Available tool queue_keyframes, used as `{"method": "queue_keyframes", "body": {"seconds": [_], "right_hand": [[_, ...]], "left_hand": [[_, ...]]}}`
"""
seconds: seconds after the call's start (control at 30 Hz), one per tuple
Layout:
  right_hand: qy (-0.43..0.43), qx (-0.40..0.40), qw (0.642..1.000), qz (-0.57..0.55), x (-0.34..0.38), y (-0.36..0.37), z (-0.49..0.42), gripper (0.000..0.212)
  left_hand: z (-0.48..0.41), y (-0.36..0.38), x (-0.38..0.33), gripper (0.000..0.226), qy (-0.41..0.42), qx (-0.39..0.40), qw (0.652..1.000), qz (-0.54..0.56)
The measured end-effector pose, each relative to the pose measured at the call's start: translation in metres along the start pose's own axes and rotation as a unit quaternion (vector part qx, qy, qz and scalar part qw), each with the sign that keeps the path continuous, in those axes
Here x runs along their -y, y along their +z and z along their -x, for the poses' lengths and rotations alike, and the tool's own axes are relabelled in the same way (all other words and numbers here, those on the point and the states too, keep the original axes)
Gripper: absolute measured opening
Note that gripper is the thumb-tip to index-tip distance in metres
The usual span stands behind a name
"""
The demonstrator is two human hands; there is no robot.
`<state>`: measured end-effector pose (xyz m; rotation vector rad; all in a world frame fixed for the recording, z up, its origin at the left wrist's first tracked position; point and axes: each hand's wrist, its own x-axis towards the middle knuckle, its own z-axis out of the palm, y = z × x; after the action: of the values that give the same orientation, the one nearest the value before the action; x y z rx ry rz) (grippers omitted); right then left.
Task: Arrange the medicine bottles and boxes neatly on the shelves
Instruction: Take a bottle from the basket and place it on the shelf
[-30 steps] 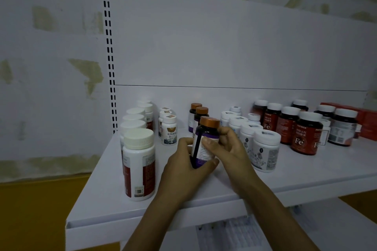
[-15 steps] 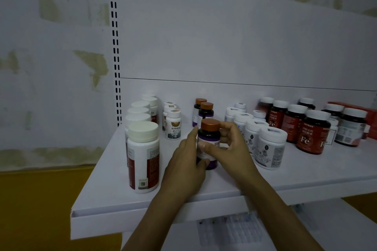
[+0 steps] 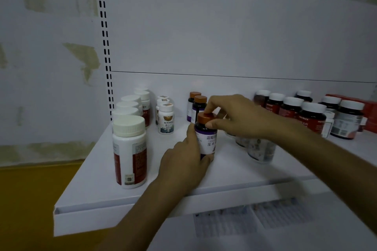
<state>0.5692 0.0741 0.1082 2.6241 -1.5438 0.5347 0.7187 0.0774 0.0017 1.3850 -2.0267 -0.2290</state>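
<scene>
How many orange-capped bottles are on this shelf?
3: front bottle, gripped by left hand and right hand; middle bottle just behind it; back bottle behind that. More may be hidden.

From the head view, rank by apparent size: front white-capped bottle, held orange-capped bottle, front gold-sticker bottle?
1. white-capped bottle, though it is nearest the camera.
2. orange-capped bottle.
3. gold-sticker bottle, which stands farther back, so that gap is unsure.

Glossy dark plastic bottle [image 3: 206, 138], paper label; matt white shelf [image 3: 98, 181].
</scene>
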Motion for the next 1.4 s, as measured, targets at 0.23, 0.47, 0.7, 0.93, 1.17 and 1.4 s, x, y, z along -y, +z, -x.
{"method": "queue_keyframes", "body": {"seconds": [0.23, 0.47, 0.7, 0.93, 1.17, 1.4], "right_hand": [[-0.034, 0.0, 0.999, 0.041, -0.039, 0.007, -0.055, 0.029], [-0.08, 0.053, 0.995, 0.027, -0.076, -0.004, -0.102, 0.031], [-0.024, 0.097, 0.985, 0.14, -0.089, 0.007, -0.155, 0.059], [-0.044, 0.096, 0.985, 0.139, -0.086, 0.022, -0.164, 0.05], [-0.159, -0.014, 0.987, 0.007, -0.076, -0.047, -0.139, 0.043], [-0.271, 0.077, 0.946, -0.158, -0.07, -0.088, -0.103, 0.04]], "left_hand": [[-0.058, 0.002, -0.012, 0.073, -0.107, 0.048, 0.989, -0.091], [-0.079, 0.022, -0.007, 0.052, -0.136, 0.001, 0.991, -0.02], [-0.071, 0.018, -0.002, 0.058, -0.084, 0.013, 0.996, 0.015], [-0.072, 0.014, 0.001, 0.078, -0.079, -0.063, 0.995, 0.012], [-0.067, 0.006, -0.002, 0.067, 0.027, -0.267, 0.963, -0.015], [-0.07, -0.006, 0.0, 0.076, 0.037, -0.332, 0.941, 0.056]]}}
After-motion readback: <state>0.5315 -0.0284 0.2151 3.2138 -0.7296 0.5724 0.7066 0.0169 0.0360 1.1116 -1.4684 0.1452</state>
